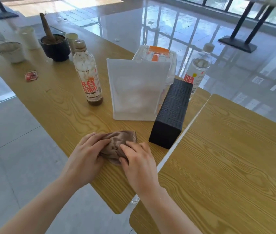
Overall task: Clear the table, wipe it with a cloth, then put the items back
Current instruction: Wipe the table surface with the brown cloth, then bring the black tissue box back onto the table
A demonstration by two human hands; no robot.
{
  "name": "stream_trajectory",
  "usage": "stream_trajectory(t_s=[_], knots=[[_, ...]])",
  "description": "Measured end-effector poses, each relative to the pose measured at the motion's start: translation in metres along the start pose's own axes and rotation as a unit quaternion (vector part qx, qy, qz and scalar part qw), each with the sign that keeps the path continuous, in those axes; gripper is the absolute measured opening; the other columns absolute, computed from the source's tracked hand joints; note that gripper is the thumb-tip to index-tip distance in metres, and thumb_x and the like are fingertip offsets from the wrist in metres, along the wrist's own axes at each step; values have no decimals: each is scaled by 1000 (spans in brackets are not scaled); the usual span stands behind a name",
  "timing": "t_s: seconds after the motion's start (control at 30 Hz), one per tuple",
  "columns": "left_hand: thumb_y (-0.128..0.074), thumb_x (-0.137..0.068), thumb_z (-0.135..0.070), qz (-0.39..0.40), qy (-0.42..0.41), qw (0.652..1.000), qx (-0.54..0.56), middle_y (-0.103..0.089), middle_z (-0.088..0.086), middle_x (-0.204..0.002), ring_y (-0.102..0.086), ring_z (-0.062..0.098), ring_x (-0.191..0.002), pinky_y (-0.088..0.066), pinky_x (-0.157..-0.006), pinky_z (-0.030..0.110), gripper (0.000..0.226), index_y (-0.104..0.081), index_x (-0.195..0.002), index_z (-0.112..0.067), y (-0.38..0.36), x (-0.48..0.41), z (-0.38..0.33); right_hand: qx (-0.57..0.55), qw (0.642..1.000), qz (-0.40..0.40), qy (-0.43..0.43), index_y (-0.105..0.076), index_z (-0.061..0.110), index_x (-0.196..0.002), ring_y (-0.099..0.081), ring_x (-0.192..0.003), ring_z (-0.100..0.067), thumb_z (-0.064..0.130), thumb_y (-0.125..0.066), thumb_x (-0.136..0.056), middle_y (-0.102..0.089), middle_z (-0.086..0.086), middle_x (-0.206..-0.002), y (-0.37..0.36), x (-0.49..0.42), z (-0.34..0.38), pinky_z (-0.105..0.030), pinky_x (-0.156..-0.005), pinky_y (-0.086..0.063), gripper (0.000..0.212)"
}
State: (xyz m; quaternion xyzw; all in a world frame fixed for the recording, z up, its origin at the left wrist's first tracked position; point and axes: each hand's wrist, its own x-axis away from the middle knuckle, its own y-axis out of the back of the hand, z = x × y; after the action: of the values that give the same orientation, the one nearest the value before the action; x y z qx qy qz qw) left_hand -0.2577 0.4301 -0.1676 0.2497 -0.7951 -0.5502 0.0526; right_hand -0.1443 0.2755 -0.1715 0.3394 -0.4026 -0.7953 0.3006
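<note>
A brown cloth (117, 142) lies bunched on the near end of the wooden table (61, 102). My left hand (85, 157) grips its left side and my right hand (138, 162) presses on its right side. Behind the cloth stand a white pouch (135, 88), a long black patterned box (171, 114) and a nearly empty bottle (87, 73) with brown liquid at the bottom. A clear container with an orange lid clip (157, 54) sits behind the pouch. A water bottle (199, 66) stands at the far right edge.
Further back are a black mortar with a pestle (54, 44), white cups (27, 37), a small white bowl (11, 51) and a red sachet (31, 75). A second wooden table (235, 166) adjoins on the right. Black table legs (245, 31) stand on the shiny floor.
</note>
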Motion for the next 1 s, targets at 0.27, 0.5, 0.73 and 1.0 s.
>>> stream_trajectory(t_s=[0.27, 0.5, 0.73, 1.0], knots=[[-44, -77, -47, 7, 74, 997, 6, -57, -1, -139, -38, 27, -140, -37, -112, 51, 59, -62, -129, -25, 5, 0, -31, -68, 997, 32, -14, -65, 19, -130, -48, -126, -15, 31, -70, -90, -61, 5, -134, 22, 9, -13, -21, -105, -39, 42], [-70, -85, -31, -11, 78, 994, 70, -54, -5, -138, -46, 16, -131, -39, -106, 30, 58, -53, -140, -21, 16, -2, -118, -87, 993, 14, -75, -71, 21, -119, -60, -103, -6, 16, -75, -88, -69, 13, -109, 106, 33, -54, -23, -86, -53, 31], [-71, -86, -40, -48, 153, 982, 101, -52, 0, -136, -48, 22, -127, -50, -95, 40, 68, -42, -146, -22, 27, -33, -211, -103, 986, 46, -120, -69, 17, -120, -62, -88, -6, 20, -70, -92, -70, 5, -102, 204, -5, -110, -16, -77, -50, 29], [-72, -79, -56, -49, 188, 978, 72, -45, 6, -138, -43, 28, -129, -47, -100, 44, 83, -36, -147, -23, 19, -67, -217, -156, 970, 39, -181, -62, 14, -130, -63, -95, -11, 27, -69, -93, -69, 3, -106, 204, -64, -120, -23, -82, -53, 40]])
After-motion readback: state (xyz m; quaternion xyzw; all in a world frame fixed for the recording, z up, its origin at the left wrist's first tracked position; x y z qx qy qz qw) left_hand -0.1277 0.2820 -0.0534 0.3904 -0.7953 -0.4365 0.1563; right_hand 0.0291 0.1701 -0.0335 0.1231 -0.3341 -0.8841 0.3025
